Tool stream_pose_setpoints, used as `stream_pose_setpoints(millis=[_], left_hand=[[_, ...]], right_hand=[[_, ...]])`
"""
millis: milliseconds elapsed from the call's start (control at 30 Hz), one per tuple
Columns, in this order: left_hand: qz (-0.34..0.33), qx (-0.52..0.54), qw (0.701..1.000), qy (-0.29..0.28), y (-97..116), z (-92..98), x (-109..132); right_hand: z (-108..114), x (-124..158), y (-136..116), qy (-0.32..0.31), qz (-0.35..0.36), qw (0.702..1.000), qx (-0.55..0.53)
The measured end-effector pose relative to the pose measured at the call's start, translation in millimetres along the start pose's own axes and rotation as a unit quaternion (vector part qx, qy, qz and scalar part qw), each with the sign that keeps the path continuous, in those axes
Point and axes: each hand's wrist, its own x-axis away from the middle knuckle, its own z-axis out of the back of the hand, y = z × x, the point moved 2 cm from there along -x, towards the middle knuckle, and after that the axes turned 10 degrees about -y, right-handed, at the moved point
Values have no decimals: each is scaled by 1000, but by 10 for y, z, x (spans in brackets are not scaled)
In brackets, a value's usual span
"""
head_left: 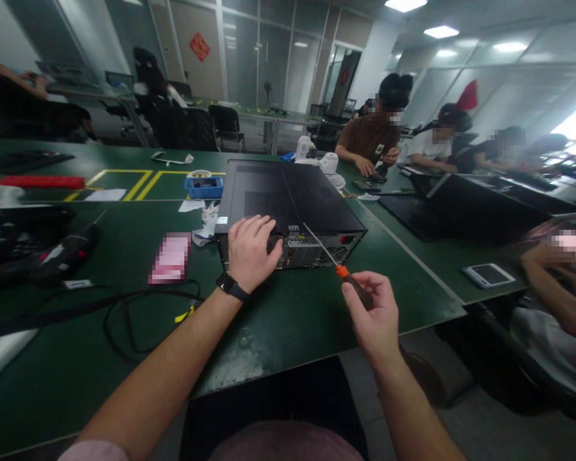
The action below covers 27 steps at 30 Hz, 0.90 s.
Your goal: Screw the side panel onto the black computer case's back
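A black desktop computer case (312, 192) lies flat on the green table, its back panel with fan grille and slots facing me. My left hand (254, 250), wearing a black watch, rests on the left part of the case's near edge. Its fingers lie flat over the top panel, and the thumb is apart from them, beside the back panel. In my right hand (372, 304) is a screwdriver (352, 282) with an orange and dark handle. The long shaft slants up to the left, its tip by the near top edge of the case; I cannot tell whether it touches.
Left of the case are a blue box (204, 187), crumpled white gloves or cloth (206, 224), a pink packet (170, 257) and black cables (120, 320). A power drill (67, 253) lies farther left. A phone-like device (488, 275) and co-workers (374, 128) are at the right.
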Motion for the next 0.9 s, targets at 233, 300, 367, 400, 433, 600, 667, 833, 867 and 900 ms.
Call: stream_pose_setpoints(millis=[233, 300, 367, 400, 433, 600, 667, 833, 867, 900], left_hand=[[4, 1, 1000, 2, 18, 8, -11], [4, -6, 1000, 2, 26, 2, -19], [10, -15, 1000, 5, 35, -13, -28], [16, -19, 1000, 9, 38, -23, -33], [21, -21, 999, 13, 41, -33, -36], [16, -16, 999, 25, 19, -74, -28], [8, -17, 1000, 22, -4, -81, -16], [-21, -33, 999, 38, -31, -87, 5], [-22, -35, 998, 41, -33, -90, 6], [-22, -36, 998, 43, -34, -95, 6]], right_hand=[[-183, -112, -107, 73, 120, 987, 82], [-212, -170, -207, 96, 170, 977, 89], [-247, -249, -315, 103, 211, 968, 84], [-265, -290, -365, 108, 229, 964, 79], [-284, -327, -410, 116, 250, 958, 77], [-436, -441, -512, 133, 360, 922, 52], [-511, -471, -502, 132, 376, 917, 24], [-651, -470, -416, 181, 363, 914, 23], [-671, -446, -393, 183, 368, 911, 36], [-687, -417, -369, 181, 377, 907, 52]])
